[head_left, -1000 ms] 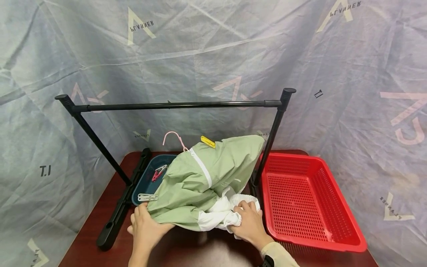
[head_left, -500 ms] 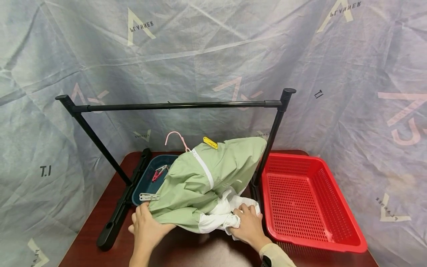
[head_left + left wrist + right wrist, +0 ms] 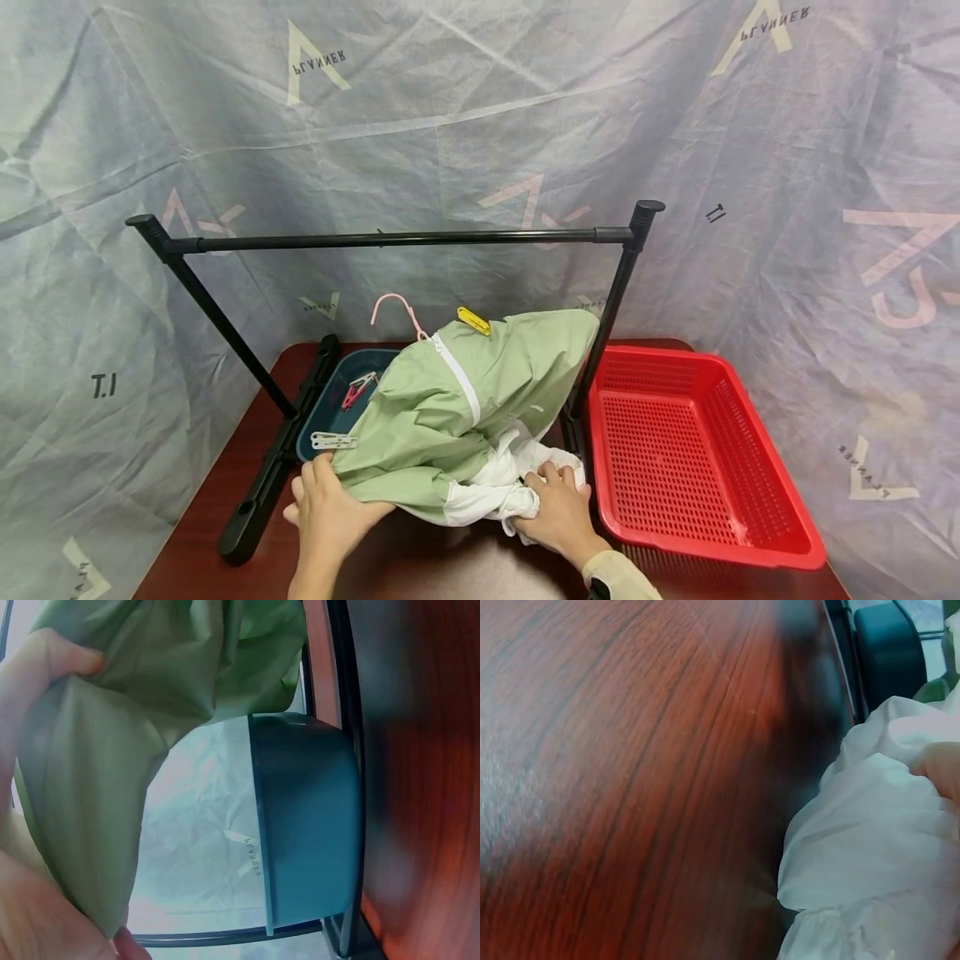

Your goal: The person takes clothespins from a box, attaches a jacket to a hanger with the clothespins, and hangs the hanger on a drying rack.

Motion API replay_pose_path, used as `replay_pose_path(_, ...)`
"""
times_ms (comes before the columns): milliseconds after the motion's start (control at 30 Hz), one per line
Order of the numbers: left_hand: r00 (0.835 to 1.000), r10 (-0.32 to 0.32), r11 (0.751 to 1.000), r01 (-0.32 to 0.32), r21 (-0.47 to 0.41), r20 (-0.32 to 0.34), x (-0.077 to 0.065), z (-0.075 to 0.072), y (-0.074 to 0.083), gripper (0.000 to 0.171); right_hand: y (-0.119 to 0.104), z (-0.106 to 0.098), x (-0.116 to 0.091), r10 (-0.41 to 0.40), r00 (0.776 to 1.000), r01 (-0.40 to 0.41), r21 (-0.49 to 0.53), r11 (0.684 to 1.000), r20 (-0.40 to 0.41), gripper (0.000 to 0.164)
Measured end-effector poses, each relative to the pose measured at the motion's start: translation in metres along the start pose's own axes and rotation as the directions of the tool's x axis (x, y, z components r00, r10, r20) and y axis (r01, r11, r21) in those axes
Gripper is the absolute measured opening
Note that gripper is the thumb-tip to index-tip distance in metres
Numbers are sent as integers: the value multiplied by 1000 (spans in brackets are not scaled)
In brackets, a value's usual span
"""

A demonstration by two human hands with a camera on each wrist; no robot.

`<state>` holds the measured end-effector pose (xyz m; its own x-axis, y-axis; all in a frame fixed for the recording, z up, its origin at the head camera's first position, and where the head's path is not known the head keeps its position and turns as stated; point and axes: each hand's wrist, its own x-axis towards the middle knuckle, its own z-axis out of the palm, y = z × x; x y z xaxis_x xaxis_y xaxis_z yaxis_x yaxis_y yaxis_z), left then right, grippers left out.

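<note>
A light green jacket (image 3: 420,417) with a white zipper and white lower fabric is held up above the table on a pink hanger (image 3: 393,304), whose hook sticks out at the top. My left hand (image 3: 330,508) grips the green fabric at its left corner; the left wrist view shows the thumb (image 3: 75,658) pressed on the cloth. With my right hand (image 3: 558,508) I hold the bunched white fabric (image 3: 877,832) at the lower right. A yellow clothespin (image 3: 474,321) is on the top edge, and a white clothespin (image 3: 333,441) sits by the left hand.
A black clothes rack (image 3: 390,240) spans behind and over the jacket. Beneath its left part stands a blue tray (image 3: 322,417) with pink and white clothespins (image 3: 358,389). On the right is a red perforated basket (image 3: 690,450). A printed grey sheet (image 3: 480,125) hangs behind the table.
The jacket, hanger and yellow clothespin have shifted slightly right and down. Both hands keep their grip, the right one a little lower with the white fabric.
</note>
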<state>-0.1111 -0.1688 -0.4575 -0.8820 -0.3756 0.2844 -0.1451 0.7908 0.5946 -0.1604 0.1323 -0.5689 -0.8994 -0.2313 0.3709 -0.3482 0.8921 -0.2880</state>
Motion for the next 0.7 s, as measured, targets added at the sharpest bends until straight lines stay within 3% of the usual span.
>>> replay_pose_path(233,1000,21,1000,-21,22,-18,3,-1,1,102,-3,-6,-2,-12,1000,12,0,1000,7,55)
replay_pose_path(400,996,53,999,-52,15,-65,3,0,1,101,-3,-8,-2,-11,1000,11,2,1000,18,56)
replay_pose_path(700,985,109,994,-107,17,-136,5,3,-2,101,-2,-4,-2,-42,996,41,-2,999,-77,63)
